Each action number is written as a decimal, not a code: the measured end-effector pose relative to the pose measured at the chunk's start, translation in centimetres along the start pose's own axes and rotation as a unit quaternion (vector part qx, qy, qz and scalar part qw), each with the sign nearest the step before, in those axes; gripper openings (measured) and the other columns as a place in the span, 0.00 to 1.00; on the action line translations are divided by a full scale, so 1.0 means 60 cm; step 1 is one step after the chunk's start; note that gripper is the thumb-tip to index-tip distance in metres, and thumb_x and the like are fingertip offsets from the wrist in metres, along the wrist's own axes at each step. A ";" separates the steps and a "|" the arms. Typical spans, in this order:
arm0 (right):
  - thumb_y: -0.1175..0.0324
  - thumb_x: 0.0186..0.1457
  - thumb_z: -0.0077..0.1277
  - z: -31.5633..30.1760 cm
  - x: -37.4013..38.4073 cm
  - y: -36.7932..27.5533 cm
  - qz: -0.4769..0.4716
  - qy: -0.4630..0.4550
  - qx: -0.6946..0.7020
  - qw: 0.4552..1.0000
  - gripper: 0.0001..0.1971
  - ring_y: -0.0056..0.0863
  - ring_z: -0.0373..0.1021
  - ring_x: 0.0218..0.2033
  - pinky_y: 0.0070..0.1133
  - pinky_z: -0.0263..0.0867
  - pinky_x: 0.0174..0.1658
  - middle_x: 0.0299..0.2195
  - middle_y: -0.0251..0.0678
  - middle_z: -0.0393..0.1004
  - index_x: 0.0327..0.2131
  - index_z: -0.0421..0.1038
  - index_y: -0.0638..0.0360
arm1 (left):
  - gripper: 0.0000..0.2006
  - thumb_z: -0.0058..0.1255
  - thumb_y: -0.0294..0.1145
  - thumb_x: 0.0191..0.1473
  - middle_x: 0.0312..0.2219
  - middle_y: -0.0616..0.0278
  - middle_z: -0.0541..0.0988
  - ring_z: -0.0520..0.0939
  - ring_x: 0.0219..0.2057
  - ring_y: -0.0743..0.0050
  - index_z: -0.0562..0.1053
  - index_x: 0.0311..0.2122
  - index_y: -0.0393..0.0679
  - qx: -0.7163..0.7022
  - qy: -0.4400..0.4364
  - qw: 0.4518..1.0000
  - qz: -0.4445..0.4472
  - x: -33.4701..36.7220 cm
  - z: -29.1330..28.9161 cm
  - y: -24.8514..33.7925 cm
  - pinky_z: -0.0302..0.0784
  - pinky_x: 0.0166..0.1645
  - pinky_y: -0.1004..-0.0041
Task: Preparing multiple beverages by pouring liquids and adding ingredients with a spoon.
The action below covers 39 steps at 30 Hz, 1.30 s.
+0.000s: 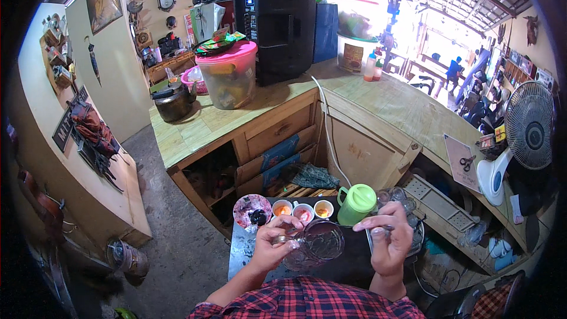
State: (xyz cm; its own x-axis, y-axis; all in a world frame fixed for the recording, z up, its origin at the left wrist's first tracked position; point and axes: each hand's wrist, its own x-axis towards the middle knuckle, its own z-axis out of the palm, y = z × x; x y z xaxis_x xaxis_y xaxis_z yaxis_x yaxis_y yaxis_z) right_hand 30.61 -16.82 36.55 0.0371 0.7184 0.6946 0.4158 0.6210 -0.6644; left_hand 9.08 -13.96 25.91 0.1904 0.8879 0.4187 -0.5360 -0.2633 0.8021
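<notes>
My left hand grips a clear glass mug by its handle side, tilted so its round mouth faces me. My right hand hovers just right of the mug with fingers pinched on a thin spoon-like item that I cannot make out well. Both hands are above a small dark table. Beyond the mug stand a green lidded pitcher, three small white cups with orange and red contents, and a purple-patterned plate holding something dark.
Upturned clear glasses on a tray sit right of the pitcher. An L-shaped wooden counter carries a black speaker, a pink-lidded tub and a dark kettle. A white fan stands at right. Concrete floor lies left.
</notes>
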 end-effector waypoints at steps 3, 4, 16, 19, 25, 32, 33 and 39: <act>0.75 0.47 0.50 0.023 0.001 0.021 -0.057 -0.139 -0.037 0.988 0.05 0.29 0.63 0.25 0.24 0.61 0.33 0.20 0.30 0.72 0.26 0.77 0.54 | 0.11 0.56 0.18 0.44 0.43 0.53 0.70 0.73 0.46 0.66 0.66 0.17 0.39 0.014 -0.027 0.999 -0.013 0.003 -0.009 -0.011 0.66 0.53 0.66; 0.75 0.47 0.50 0.021 0.001 0.018 -0.057 -0.138 -0.038 0.988 0.05 0.29 0.63 0.25 0.24 0.61 0.33 0.20 0.30 0.72 0.26 0.77 0.54 | 0.11 0.56 0.18 0.44 0.43 0.53 0.70 0.73 0.46 0.66 0.66 0.17 0.39 0.014 -0.028 0.999 -0.012 0.004 -0.006 -0.007 0.66 0.53 0.66; 0.75 0.51 0.50 0.016 0.009 0.018 -0.029 -0.047 0.053 0.997 0.04 0.25 0.63 0.21 0.22 0.61 0.29 0.21 0.31 0.75 0.24 0.73 0.58 | 0.17 0.51 0.27 0.50 0.47 0.53 0.70 0.72 0.48 0.70 0.70 0.45 0.29 -0.149 0.004 0.978 -0.149 0.001 -0.003 -0.002 0.66 0.54 0.72; 0.75 0.52 0.48 0.025 0.022 0.014 -0.077 -0.142 0.025 0.986 0.05 0.25 0.65 0.22 0.21 0.61 0.29 0.22 0.31 0.76 0.26 0.73 0.59 | 0.20 0.51 0.28 0.51 0.46 0.54 0.72 0.74 0.47 0.70 0.67 0.49 0.29 -0.174 0.020 0.964 -0.202 0.001 -0.001 0.002 0.68 0.52 0.72; 0.75 0.51 0.48 0.003 0.007 0.022 0.034 0.012 0.110 0.993 0.03 0.25 0.66 0.21 0.21 0.62 0.29 0.23 0.32 0.75 0.26 0.72 0.58 | 0.21 0.51 0.28 0.51 0.44 0.55 0.74 0.76 0.45 0.70 0.67 0.49 0.29 -0.150 -0.005 0.968 -0.203 -0.005 -0.009 -0.010 0.69 0.51 0.72; 0.74 0.53 0.46 -0.010 0.007 0.013 0.059 0.010 0.125 0.990 0.04 0.25 0.70 0.24 0.20 0.65 0.31 0.22 0.34 0.74 0.29 0.71 0.61 | 0.11 0.60 0.32 0.42 0.40 0.49 0.74 0.75 0.42 0.62 0.76 0.27 0.34 -0.070 0.017 0.990 -0.118 0.002 0.008 0.009 0.70 0.50 0.66; 0.74 0.52 0.47 -0.008 0.008 0.012 0.024 -0.071 0.040 0.996 0.03 0.28 0.70 0.26 0.22 0.65 0.34 0.23 0.34 0.74 0.30 0.72 0.60 | 0.06 0.57 0.26 0.44 0.41 0.50 0.73 0.75 0.44 0.60 0.74 0.24 0.35 -0.067 -0.004 0.994 -0.089 0.006 0.012 0.012 0.68 0.52 0.64; 0.72 0.49 0.52 -0.028 0.009 -0.014 0.056 -0.114 0.033 0.991 0.06 0.34 0.69 0.28 0.25 0.63 0.36 0.27 0.32 0.75 0.34 0.71 0.57 | 0.15 0.60 0.18 0.40 0.38 0.54 0.73 0.73 0.46 0.59 0.64 0.14 0.39 0.024 0.001 0.999 0.044 0.001 0.001 0.023 0.66 0.54 0.60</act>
State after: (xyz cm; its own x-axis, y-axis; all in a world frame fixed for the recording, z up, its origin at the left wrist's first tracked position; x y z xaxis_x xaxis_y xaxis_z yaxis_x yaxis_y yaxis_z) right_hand 31.79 -17.47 37.93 -0.1307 0.8313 0.5402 0.3609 0.5474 -0.7551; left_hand 8.40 -14.29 27.06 0.1425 0.8618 0.4869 -0.5111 -0.3572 0.7818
